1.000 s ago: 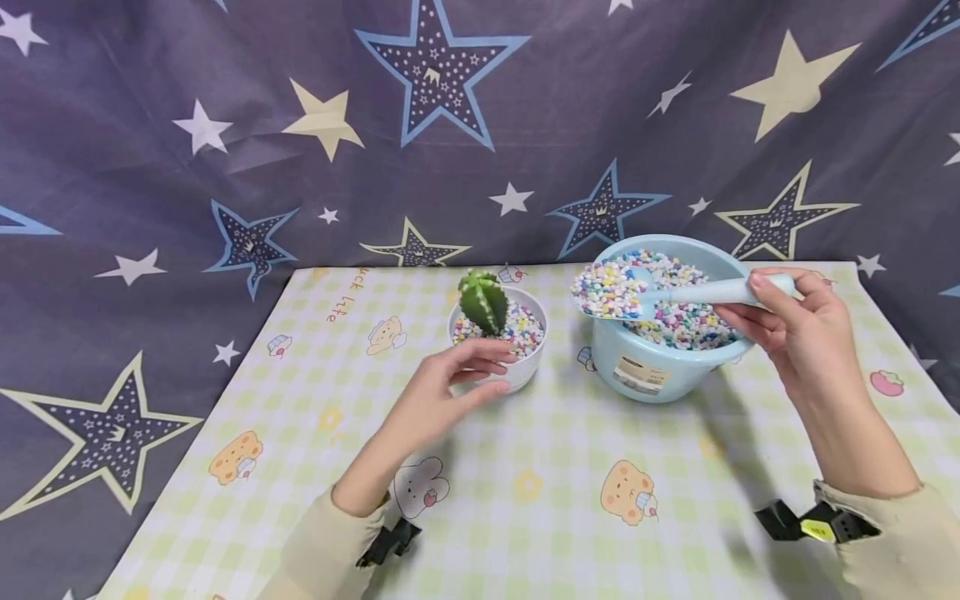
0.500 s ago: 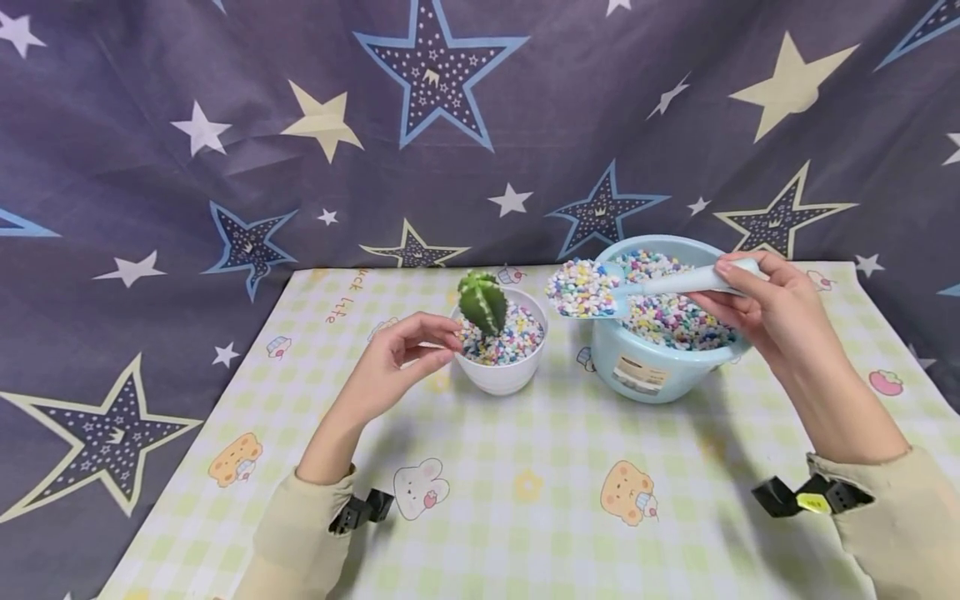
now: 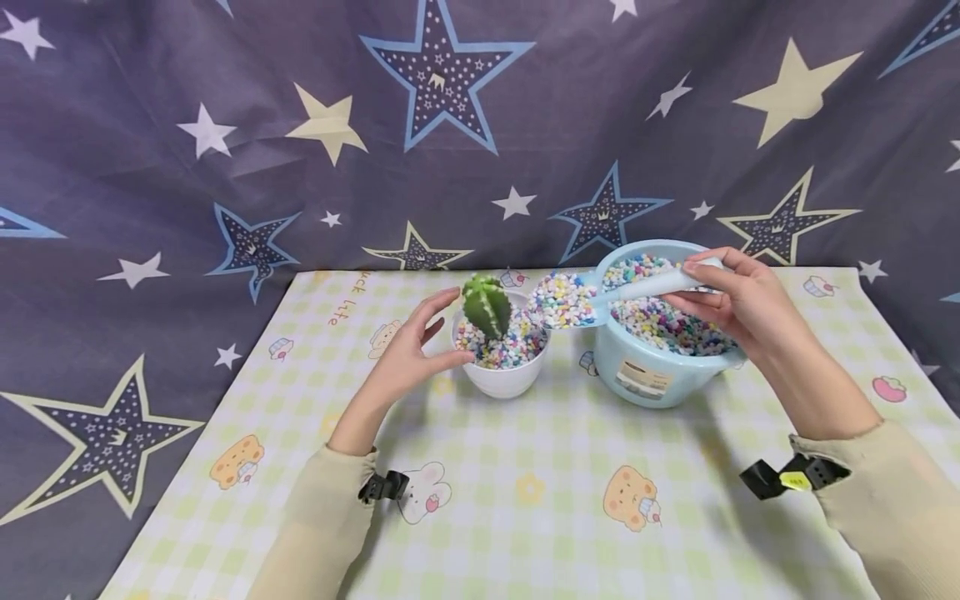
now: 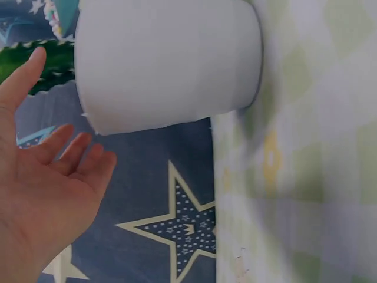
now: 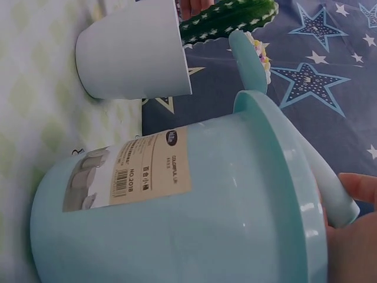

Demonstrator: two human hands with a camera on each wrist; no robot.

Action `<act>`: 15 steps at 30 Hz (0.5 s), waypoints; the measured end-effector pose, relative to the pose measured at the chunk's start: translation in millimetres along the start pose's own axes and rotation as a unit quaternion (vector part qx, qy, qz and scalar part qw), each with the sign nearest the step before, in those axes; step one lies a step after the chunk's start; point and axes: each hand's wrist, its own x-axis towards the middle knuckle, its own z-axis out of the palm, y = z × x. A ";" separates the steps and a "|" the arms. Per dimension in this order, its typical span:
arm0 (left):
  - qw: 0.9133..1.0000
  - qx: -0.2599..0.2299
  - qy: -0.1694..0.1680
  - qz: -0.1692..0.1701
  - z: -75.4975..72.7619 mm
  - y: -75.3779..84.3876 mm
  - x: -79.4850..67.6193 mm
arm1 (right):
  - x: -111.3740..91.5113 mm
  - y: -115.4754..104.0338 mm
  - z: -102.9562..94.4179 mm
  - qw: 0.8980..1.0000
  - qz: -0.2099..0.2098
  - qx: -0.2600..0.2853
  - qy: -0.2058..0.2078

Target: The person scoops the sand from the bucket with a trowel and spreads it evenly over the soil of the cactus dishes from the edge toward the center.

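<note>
My right hand (image 3: 738, 300) grips the white-blue handle of a small scoop (image 3: 637, 289), heaped with coloured pebbles (image 3: 564, 300). The scoop's blade hangs between the blue bucket (image 3: 637, 375) and the white pot (image 3: 504, 383), its tip overlapping the pot's right rim in the head view. A green cactus (image 3: 486, 307) stands in the pot among more pebbles. At the pot's left side is my left hand (image 3: 412, 346), thumb and fingers spread around the rim. In the left wrist view its fingers (image 4: 100, 168) are relaxed and apart from the pot wall.
More coloured pebbles (image 3: 660, 325) fill the bucket, which carries a paper label (image 5: 132, 171). A green-and-white checked cloth (image 3: 525, 533) with cartoon prints covers the table. Behind the table hangs a dark curtain (image 3: 480, 183) with stars.
My right hand has carried the loaded scoop left, from over the bucket to the pot's rim. My left hand drew back left from the pot's front, then spread its fingers beside the rim.
</note>
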 end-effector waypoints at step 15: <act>0.995 0.050 -0.022 -0.085 9.7 -11.0 2.0 | 7.4 5.6 10.7 0.997 0.019 -0.074 -0.003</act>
